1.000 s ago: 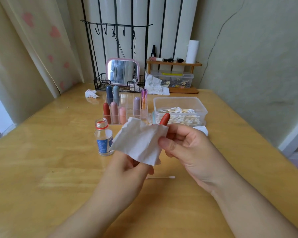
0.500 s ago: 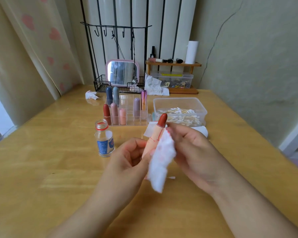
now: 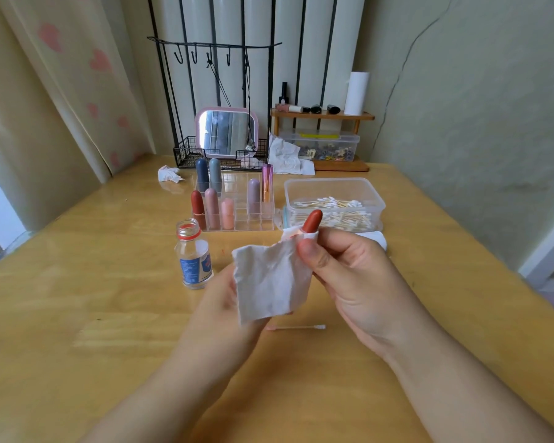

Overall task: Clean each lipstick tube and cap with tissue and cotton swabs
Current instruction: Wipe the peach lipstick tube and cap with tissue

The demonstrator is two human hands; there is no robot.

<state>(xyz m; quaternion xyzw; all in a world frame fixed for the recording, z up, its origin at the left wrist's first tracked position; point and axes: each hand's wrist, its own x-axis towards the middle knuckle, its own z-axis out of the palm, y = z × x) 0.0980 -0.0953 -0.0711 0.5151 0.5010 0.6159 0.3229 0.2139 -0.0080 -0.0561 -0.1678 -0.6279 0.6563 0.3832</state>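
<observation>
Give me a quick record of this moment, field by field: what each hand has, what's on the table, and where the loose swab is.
left hand: holds tissue
right hand: grips lipstick tube, red tip up
loose cotton swab: flat on table, below the hands
bottle: upright, uncapped
organizer: seven capped tubes
swab box: open, behind right hand

No text can be read anywhere. The bottle (image 3: pixel 194 257), near the middle of the table (image 3: pixel 77 314), carries a blue and white label (image 3: pixel 196 266) with a red patch, but its print is too small and blurred to make out. A yellow strip (image 3: pixel 317 135) on the lid of the storage box (image 3: pixel 320 148) at the table's far edge shows no legible lettering.
</observation>
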